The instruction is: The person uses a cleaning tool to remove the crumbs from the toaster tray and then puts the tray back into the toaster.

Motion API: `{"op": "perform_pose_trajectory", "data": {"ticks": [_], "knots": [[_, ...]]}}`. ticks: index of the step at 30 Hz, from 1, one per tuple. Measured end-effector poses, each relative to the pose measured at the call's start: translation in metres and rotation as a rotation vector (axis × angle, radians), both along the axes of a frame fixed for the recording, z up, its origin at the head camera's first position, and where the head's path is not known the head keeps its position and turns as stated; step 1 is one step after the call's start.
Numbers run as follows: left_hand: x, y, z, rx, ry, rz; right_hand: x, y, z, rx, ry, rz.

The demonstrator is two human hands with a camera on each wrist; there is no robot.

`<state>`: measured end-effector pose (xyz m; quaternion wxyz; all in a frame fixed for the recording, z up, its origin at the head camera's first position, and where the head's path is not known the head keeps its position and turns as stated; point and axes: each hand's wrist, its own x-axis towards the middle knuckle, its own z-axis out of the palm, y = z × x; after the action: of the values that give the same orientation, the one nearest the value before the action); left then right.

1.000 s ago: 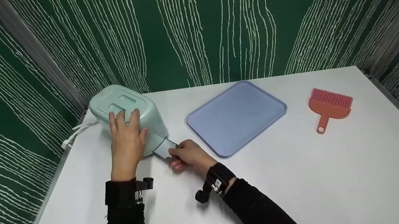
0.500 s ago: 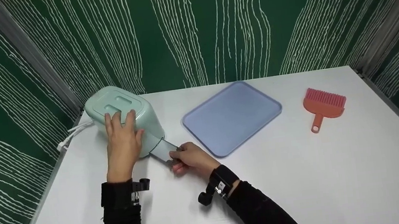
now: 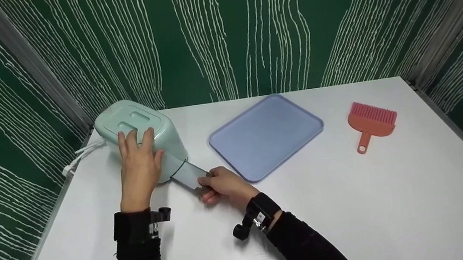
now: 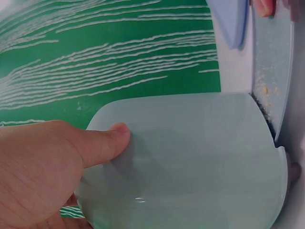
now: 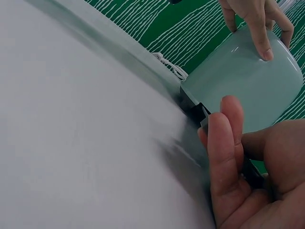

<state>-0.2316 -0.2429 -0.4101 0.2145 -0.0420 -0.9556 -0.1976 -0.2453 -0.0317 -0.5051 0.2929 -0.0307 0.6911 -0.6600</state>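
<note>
High above the tabletop [image 3: 353, 203], the head view faces its far edge; both wrist views (much closer) share the mint appliance [image 4: 186, 152]

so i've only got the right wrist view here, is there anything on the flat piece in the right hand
Observer: Yes, the left wrist view shows crumbs on that flat tray, toward the end nearest the toaster.
Operator: ok and what's lying out past there
Observer: In the head view, a blue tray lies on the table, just beyond the right hand.
Operator: right, and anything further to the right of that
Observer: Yes, the head view also shows a brush lying there, apart from the blue tray.
</note>
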Motion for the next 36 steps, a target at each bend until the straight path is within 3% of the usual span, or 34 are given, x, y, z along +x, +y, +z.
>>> {"op": "perform_pose_trajectory", "data": {"ticks": [7, 28, 36], "knots": [[0.001, 0.001, -0.001, -0.012, 0.036, -0.015, 0.005, 0.005, -0.001, -0.031, -0.013, -0.008], [0.002, -0.003, -0.002, 0.009, 0.004, -0.014, 0.014, 0.019, -0.002, -0.023, -0.019, 0.021], [0.002, 0.000, -0.001, -0.011, 0.033, -0.024, 0.019, 0.024, -0.003, -0.025, -0.034, 0.004]]}}
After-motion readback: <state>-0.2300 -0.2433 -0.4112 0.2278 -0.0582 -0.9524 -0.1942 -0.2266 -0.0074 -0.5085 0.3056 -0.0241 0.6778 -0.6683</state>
